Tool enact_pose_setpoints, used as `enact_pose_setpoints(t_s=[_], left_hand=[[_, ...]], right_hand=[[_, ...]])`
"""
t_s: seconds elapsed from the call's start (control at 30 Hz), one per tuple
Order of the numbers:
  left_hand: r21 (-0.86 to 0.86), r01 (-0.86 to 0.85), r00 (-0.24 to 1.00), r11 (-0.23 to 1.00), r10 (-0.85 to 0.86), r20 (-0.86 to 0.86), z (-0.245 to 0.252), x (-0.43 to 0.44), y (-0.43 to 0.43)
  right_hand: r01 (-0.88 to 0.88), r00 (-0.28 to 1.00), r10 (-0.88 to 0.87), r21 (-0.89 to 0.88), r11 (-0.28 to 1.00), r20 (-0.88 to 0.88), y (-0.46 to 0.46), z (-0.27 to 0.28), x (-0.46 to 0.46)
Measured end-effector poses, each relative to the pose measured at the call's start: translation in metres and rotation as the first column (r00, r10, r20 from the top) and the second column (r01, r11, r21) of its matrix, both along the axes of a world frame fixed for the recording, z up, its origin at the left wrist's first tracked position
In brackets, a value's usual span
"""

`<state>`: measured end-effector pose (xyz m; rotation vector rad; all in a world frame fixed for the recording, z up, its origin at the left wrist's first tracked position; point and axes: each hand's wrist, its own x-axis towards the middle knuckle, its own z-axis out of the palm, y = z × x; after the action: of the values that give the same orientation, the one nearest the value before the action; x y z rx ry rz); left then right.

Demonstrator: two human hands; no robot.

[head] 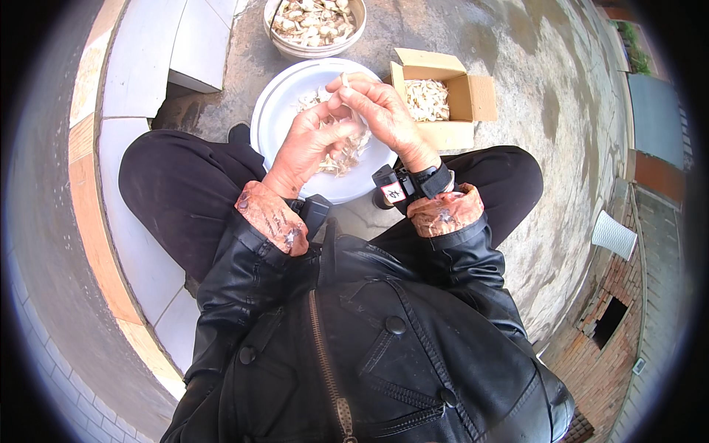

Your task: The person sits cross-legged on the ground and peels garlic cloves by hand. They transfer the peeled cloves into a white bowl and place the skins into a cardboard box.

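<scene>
Both my hands meet above a white plastic basin (270, 119) set between my knees. My right hand (388, 113) pinches a pale garlic clove (345, 81) between thumb and fingertips. Lower and to its left, my left hand (307, 141) is curled around garlic (342, 113), mostly hidden by the fingers. Under the hands, loose garlic skins (338, 165) lie in the basin. Right of the basin stands an open cardboard box (460, 99) holding many separated garlic cloves (426, 99).
Beyond the basin is a white bucket (316, 51) full of garlic bulbs (314, 22). A white tiled ledge (141, 61) runs along my left. Wet-stained concrete floor (545, 183) stretches to the right, towards a brick wall (595, 354) and a white woven object (614, 235).
</scene>
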<state>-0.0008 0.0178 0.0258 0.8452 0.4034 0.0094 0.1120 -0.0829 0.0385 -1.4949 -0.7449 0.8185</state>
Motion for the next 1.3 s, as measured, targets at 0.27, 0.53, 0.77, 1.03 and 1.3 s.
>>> enact_pose_setpoints(t_s=[0.27, 0.53, 0.77, 1.03, 1.3], left_hand=[[-0.154, 0.165, 0.986, 0.974, -0.160, 0.041, -0.004, -0.005, 0.000], [-0.177, -0.038, 0.999, 0.983, 0.035, -0.020, -0.003, -0.002, -0.005], [-0.075, -0.242, 0.969, 0.967, 0.237, -0.066, -0.009, 0.002, -0.006], [0.139, -0.387, 0.922, 0.912, 0.377, 0.089, -0.019, 0.001, -0.003], [-0.167, -0.319, 0.944, 0.933, 0.328, 0.029, -0.015, -0.002, 0.004]], right_hand=[[-0.197, 0.888, 0.220, 0.099, 0.975, -0.403, 0.001, 0.004, -0.003], [0.081, 0.948, -0.013, 0.200, 0.976, -0.319, 0.006, -0.002, -0.014], [0.213, 0.954, -0.163, 0.191, 0.958, -0.250, 0.009, -0.007, -0.015], [0.192, 0.974, -0.171, -0.142, 0.971, 0.149, 0.007, 0.002, -0.028], [0.074, 0.902, -0.040, 0.064, 0.995, -0.429, 0.003, -0.005, -0.020]])
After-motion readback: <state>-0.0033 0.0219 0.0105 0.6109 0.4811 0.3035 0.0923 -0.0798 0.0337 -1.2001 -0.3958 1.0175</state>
